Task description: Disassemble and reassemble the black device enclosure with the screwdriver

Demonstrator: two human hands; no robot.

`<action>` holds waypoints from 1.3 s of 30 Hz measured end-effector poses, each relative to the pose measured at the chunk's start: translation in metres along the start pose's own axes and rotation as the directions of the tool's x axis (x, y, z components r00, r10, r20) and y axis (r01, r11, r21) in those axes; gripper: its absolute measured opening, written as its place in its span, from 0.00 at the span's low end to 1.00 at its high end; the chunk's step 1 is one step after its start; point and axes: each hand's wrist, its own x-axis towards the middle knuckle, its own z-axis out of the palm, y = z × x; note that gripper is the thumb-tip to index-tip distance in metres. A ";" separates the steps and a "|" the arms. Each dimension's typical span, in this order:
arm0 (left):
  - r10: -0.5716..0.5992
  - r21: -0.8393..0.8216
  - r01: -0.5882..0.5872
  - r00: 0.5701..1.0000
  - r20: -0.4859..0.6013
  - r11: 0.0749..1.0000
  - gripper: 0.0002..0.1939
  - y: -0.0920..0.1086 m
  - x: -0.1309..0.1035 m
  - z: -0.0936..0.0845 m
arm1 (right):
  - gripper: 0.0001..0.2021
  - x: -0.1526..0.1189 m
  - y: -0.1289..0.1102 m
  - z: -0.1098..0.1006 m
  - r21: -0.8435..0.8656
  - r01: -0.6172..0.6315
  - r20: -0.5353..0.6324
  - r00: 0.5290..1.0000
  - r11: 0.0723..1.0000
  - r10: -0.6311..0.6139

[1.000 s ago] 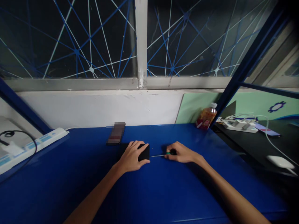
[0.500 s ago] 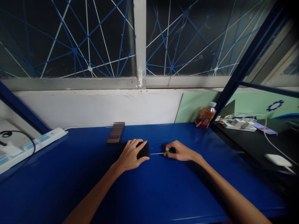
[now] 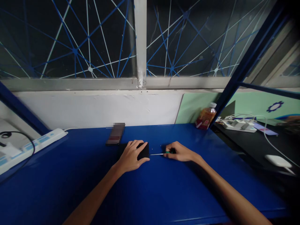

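Blue tabletop point(image 3: 152, 193) spans the scene. At centre, the left hand point(image 3: 132, 156) has its grip clamped on a box point(image 3: 143, 150); the right hand point(image 3: 180, 152) pinches a screwdriver point(image 3: 156, 154), tip at the box's right end.

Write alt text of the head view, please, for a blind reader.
A person's right hand points a thin green-handled tool at a black object held under the left hand, on a blue table. A bottle stands at back right.
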 end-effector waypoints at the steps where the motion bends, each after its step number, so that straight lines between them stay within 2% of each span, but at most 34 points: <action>1: -0.001 0.002 0.001 1.000 0.005 1.000 0.30 0.000 0.000 0.000 | 0.13 0.000 0.000 0.000 0.002 0.001 -0.001 1.000 1.000 -0.001; 28: 0.002 0.010 -0.002 1.000 0.004 1.000 0.30 0.000 0.000 0.000 | 0.15 0.000 -0.001 0.000 0.015 0.009 -0.005 1.000 1.000 -0.009; 33: 0.010 0.020 -0.009 1.000 -0.004 1.000 0.30 -0.001 -0.001 0.001 | 0.19 -0.003 -0.007 -0.003 0.078 -0.081 0.023 0.997 0.994 0.080; 39: 0.010 0.023 -0.010 1.000 -0.028 1.000 0.29 -0.002 -0.001 0.000 | 0.20 -0.003 -0.008 -0.002 0.012 -0.057 -0.098 0.994 0.998 0.058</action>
